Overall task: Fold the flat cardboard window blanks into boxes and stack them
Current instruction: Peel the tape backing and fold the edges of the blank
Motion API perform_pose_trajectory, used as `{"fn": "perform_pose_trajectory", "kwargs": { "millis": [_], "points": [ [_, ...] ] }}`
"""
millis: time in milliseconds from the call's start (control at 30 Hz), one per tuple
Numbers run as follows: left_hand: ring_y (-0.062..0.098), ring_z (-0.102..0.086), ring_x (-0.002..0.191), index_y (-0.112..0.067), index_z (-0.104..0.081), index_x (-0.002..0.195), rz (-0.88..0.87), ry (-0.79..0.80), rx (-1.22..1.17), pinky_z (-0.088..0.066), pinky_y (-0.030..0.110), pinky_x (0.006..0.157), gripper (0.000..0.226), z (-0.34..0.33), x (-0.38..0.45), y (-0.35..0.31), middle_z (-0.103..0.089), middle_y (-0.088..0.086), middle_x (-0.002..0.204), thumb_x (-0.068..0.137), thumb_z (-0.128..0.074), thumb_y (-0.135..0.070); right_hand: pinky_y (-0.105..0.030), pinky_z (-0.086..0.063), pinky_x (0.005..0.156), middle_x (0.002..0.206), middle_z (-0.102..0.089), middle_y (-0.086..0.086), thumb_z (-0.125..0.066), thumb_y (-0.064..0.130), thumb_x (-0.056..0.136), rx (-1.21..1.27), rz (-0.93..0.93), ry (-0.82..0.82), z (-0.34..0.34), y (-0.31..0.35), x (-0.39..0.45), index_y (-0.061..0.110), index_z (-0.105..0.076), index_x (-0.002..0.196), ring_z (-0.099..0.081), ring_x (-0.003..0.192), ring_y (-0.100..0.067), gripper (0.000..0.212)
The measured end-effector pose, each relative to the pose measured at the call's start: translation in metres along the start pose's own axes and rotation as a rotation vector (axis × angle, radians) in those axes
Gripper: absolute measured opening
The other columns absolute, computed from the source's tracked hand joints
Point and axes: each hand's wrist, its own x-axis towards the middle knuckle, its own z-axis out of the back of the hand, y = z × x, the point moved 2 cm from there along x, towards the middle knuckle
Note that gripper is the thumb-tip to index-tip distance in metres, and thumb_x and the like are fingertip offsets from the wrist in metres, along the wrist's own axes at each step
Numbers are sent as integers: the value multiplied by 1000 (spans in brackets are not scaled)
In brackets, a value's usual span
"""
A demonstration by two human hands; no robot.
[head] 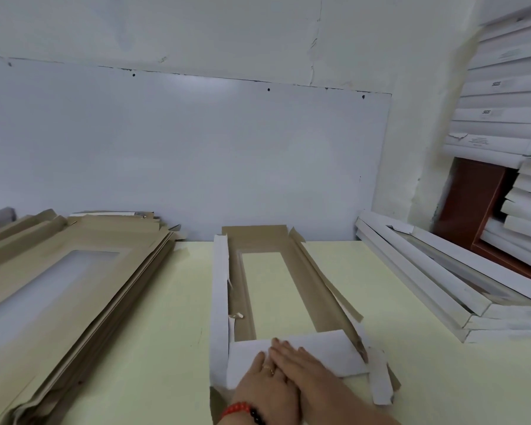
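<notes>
I am mid-fold on the long brown cardboard window blank (276,286) lying at lower centre of the pale yellow-green table (172,302), with my left hand (265,383) and right hand (301,368) both flat, fingers straight and overlapping, pressing its white near end flap (319,348) down over the base. The white left side wall (220,302) already stands, while the right one sags outward, so I judge the next move is to raise it and lock the corners. After that it goes on the stack of finished white boxes (442,286) at right; the pile of flat brown blanks (74,286) waits at left.
</notes>
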Motion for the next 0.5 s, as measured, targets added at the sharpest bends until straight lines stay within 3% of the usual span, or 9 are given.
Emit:
{"fn": "perform_pose_trajectory", "kwargs": {
  "millis": [67,133,233,300,367,433,500],
  "points": [
    [26,11,147,-4,6,151,1,23,-72,7,42,119,61,-6,-2,4,14,12,159,103,-21,-30,-17,-24,113,151,-16,8,-43,17,93,92,90,113,-2,-4,-6,15,-45,142,-22,142,-2,49],
    [27,15,146,-3,8,151,8,87,-87,10,45,118,63,-5,-7,8,16,14,158,103,-20,-35,-19,-33,106,143,-39,13,-33,40,96,7,75,223,-1,-9,-13,29,-63,126,-41,131,5,44],
    [36,13,145,4,10,148,58,175,68,13,53,115,66,-4,-12,12,16,22,156,104,-16,-38,-27,-10,110,126,-60,19,1,46,97,-63,-36,338,-7,-16,-22,36,-72,111,-33,132,-3,74],
    [42,7,144,10,8,146,128,223,130,12,58,113,61,-2,-15,17,11,28,154,105,-14,-31,-29,1,114,119,-67,14,1,49,96,-135,-58,348,-9,-25,-31,31,-75,105,-34,135,-6,79],
    [48,2,143,15,5,144,191,255,137,11,60,113,61,-2,-17,24,6,35,152,106,-13,-29,-29,-1,113,123,-65,8,0,52,96,-208,-91,302,-10,-35,-37,24,-78,99,-11,146,-14,82],
    [51,-1,142,17,5,143,190,265,178,12,62,111,81,-1,-21,30,4,38,151,102,-17,-50,-27,2,113,136,-56,-7,-1,52,97,-172,-157,246,-7,-42,-40,14,-77,99,12,147,-15,85],
    [52,-1,141,16,6,143,206,265,214,14,63,110,99,-2,-23,34,5,38,151,94,-16,-67,-22,18,110,137,-53,-19,-9,57,98,-97,-286,306,-3,-51,-42,2,-66,118,4,148,-11,82]
  ]
}}
